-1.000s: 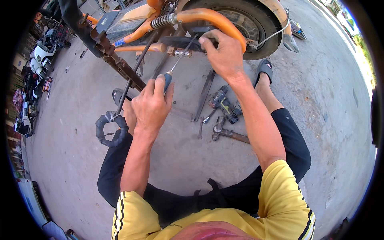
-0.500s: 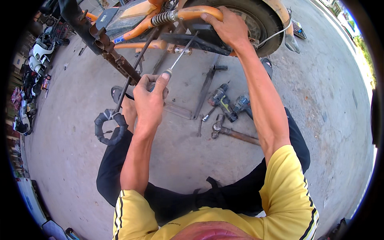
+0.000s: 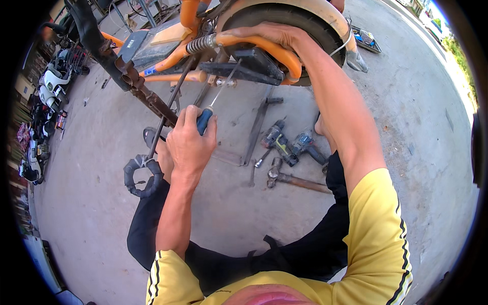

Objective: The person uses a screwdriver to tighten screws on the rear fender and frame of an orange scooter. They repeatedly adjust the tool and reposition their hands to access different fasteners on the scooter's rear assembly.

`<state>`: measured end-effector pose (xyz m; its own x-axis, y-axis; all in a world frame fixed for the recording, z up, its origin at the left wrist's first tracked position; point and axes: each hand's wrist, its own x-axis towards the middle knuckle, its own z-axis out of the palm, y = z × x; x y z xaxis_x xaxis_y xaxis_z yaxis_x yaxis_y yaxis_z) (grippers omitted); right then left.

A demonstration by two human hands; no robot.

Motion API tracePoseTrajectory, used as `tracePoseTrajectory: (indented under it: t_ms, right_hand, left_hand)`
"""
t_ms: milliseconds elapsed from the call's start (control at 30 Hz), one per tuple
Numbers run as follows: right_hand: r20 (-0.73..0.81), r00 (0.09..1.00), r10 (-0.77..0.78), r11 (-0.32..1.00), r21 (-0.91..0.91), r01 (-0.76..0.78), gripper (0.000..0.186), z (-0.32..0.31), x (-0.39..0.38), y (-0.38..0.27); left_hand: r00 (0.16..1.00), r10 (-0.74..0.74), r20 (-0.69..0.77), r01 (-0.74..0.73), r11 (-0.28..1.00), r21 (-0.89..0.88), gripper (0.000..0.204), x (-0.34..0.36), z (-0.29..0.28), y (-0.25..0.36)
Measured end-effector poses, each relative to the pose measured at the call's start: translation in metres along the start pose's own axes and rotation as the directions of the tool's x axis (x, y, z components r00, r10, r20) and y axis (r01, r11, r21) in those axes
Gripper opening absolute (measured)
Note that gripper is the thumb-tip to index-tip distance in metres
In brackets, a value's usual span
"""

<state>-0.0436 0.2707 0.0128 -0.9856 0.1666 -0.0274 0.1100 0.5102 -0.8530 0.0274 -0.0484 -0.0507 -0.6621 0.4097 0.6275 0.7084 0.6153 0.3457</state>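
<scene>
My left hand (image 3: 190, 140) is closed around the blue handle of a screwdriver (image 3: 204, 121); its long shaft reaches up to a dark metal bracket (image 3: 254, 68) under an orange scooter frame (image 3: 180, 56). My right hand (image 3: 284, 35) lies over the orange curved tube (image 3: 274, 48) beside the rear tire (image 3: 325, 40), fingers stretched along it and partly hard to see. A coil spring (image 3: 201, 44) sits left of it. Left of my left hand, a long dark rod (image 3: 173, 94) ends in a black wrapped ring (image 3: 143, 175).
Two cordless drills (image 3: 279, 142) (image 3: 310, 150), a ball-peen hammer (image 3: 297, 183) and steel bars (image 3: 254, 137) lie on the concrete between my legs. A rusty post (image 3: 152, 99) stands at left. Parked scooters (image 3: 53, 81) line the far left; a tray (image 3: 363, 38) lies at upper right.
My right hand has moved up from the screwdriver's tip onto the orange tube, and its forearm now reaches further over. My left hand still grips the screwdriver.
</scene>
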Motion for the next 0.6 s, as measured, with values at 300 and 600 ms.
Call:
tracePoseTrajectory:
  t_ms: [300, 600]
  right_hand:
    - [0.128, 0.991, 0.049, 0.994, 0.087, -0.060, 0.086, 0.003, -0.018, -0.014]
    - [-0.010, 0.998, 0.061, 0.998, -0.011, -0.061, 0.081, -0.001, -0.015, -0.011]
  left_hand:
    - [0.835, -0.451, 0.314, 0.548, 0.727, -0.413, 0.029, 0.007, -0.005, -0.005]
    - [0.669, -0.506, 0.544, 0.722, 0.273, -0.635, 0.022, 0.013, 0.000, -0.008]
